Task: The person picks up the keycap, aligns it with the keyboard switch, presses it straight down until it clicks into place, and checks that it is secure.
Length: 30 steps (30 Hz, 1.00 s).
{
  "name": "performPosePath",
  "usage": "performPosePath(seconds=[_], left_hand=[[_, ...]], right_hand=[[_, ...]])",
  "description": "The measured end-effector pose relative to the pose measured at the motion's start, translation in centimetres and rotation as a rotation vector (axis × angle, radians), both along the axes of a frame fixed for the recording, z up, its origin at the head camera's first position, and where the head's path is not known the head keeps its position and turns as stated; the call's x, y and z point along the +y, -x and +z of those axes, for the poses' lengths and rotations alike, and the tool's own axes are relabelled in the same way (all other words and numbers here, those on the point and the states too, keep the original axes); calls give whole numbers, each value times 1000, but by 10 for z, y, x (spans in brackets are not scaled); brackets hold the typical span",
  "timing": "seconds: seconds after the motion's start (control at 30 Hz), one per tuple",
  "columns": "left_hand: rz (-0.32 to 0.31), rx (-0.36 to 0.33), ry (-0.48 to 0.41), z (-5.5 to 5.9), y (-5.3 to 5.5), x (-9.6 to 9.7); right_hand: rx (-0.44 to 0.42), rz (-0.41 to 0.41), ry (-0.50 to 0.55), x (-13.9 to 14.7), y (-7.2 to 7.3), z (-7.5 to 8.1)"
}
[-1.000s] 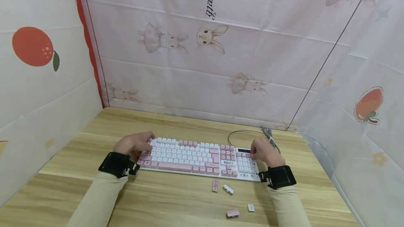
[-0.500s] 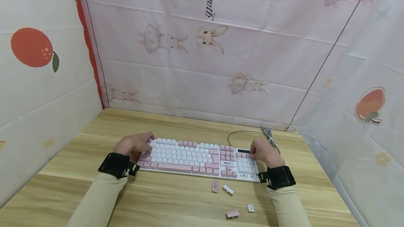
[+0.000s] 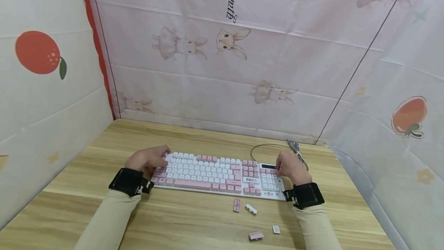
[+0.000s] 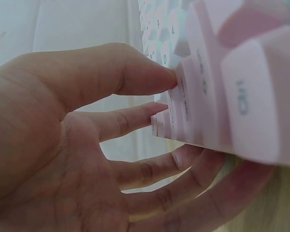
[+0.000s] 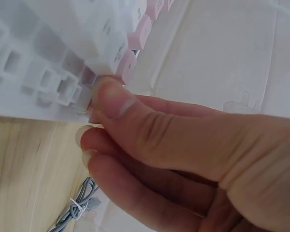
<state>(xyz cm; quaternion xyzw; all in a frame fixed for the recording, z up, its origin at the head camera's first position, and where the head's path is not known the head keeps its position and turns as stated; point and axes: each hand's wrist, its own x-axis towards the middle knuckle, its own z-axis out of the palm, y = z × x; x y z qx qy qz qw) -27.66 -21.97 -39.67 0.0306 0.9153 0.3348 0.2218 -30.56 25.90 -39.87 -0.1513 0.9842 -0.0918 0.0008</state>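
Note:
A white and pink keyboard [image 3: 197, 172] lies on the table. My left hand [image 3: 148, 159] grips its left end; in the left wrist view the thumb rests on the keys and the other fingers reach along the edge. My right hand [image 3: 292, 166] is at the number pad's upper right corner. There, in the right wrist view, thumb and forefinger pinch a small pink keycap [image 5: 93, 117], mostly hidden by the thumb. Bare key sockets [image 5: 66, 89] show beside it. In front lie a pink keycap [image 3: 236, 205], a white one [image 3: 251, 209], a small white one [image 3: 275, 229] and another pink one [image 3: 256, 236].
The wooden table [image 3: 187, 219] is enclosed by printed cloth walls [image 3: 208, 88] at the back and both sides. A grey cable [image 3: 294, 148], tied in a bundle, lies behind the keyboard's right end.

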Motion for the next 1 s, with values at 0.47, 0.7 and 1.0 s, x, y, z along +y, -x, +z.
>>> performPosePath(seconds=[0.47, 0.7, 1.0], left_hand=[[5, -6, 3, 0, 0, 1], [6, -7, 8, 2, 1, 1], [18, -15, 7, 1, 1, 2]], right_hand=[[25, 50, -61, -2, 0, 1], [1, 54, -22, 1, 5, 1], [-40, 52, 45, 4, 4, 1]])
